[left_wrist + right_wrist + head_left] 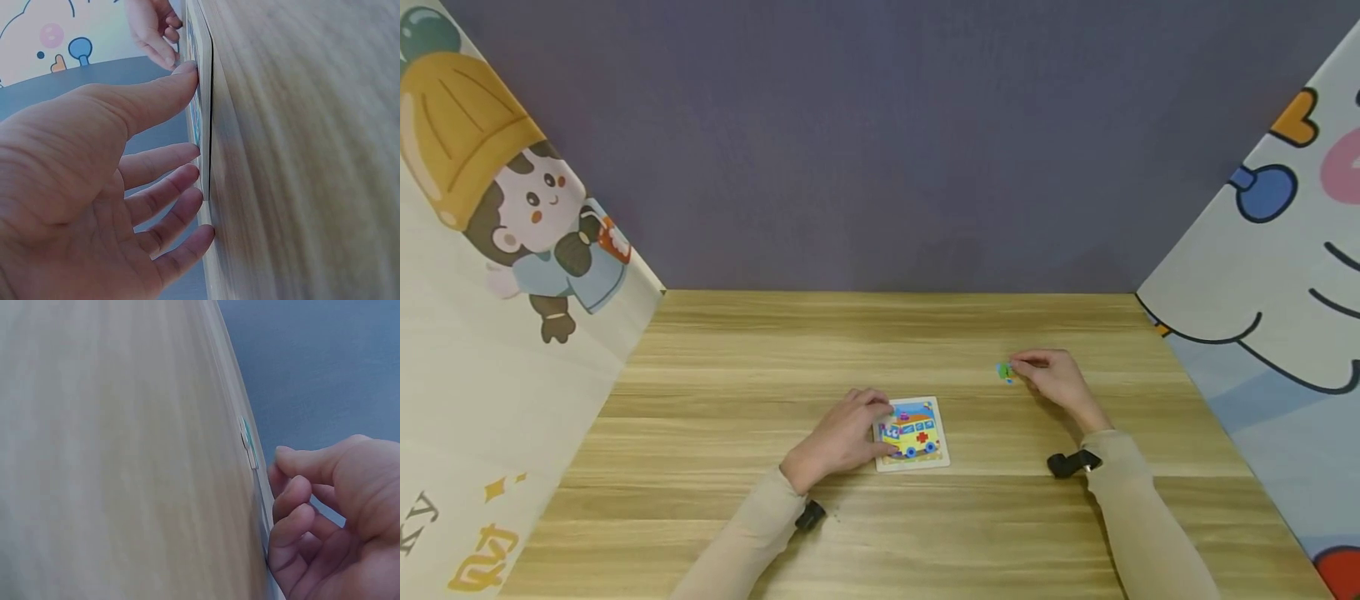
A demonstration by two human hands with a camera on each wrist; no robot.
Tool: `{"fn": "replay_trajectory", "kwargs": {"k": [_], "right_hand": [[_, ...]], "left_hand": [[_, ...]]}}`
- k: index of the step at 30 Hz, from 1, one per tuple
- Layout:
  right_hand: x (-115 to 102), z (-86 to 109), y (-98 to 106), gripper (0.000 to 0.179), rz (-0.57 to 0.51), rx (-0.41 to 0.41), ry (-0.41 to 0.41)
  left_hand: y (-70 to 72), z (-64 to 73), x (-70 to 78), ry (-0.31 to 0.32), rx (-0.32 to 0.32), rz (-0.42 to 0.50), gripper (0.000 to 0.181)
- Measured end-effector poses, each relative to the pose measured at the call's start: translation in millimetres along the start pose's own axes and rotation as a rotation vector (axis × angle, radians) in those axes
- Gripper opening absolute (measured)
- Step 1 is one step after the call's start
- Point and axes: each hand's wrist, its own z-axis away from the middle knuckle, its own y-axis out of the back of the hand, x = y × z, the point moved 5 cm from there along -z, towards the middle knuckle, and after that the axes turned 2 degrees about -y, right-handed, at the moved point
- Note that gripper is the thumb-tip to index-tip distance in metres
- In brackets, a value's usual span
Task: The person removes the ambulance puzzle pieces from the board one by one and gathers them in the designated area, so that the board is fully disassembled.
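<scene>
A small square picture puzzle [913,433] with a yellow ambulance and a pale rim lies flat on the wooden table. My left hand [847,433] rests over its left side, thumb and fingers spread. Seen from the left wrist, the thumb [165,94] touches the picture face and the other fingers lie loosely along it. Farther right and back, a small green and blue puzzle piece [1005,372] lies on the table. Beside it is my right hand [1056,385], with thumb and forefinger close together. In the right wrist view the piece [248,442] appears just apart from the fingertips; what lies between them is hidden.
The wooden table [737,358] meets a dark grey-blue panel [895,150] at its back edge. Cartoon-printed panels stand at the left [602,358] and right [1262,333]. A black wrist camera [1072,462] sits on the right wrist, another [810,515] on the left.
</scene>
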Motion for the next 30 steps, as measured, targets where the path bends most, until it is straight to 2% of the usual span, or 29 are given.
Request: {"fn": "replay_trajectory", "kwargs": {"k": [5,13,30], "right_hand": [[-6,3.0,-5,0.036,0.0,0.036,0.023],[-16,8.1,-20,0.03,-0.009,0.024,0.056],[-48,25.1,-69,0.021,-0.025,-0.104,0.096]], "left_hand": [[-0.3,-0.2,-0.5,-0.005,0.004,-0.004,0.062],[0.2,0.0,-0.5,-0.001,0.0,0.009,0.062],[-1.2,-0.4,-1.0,0.001,0.004,-0.002,0.064]]}}
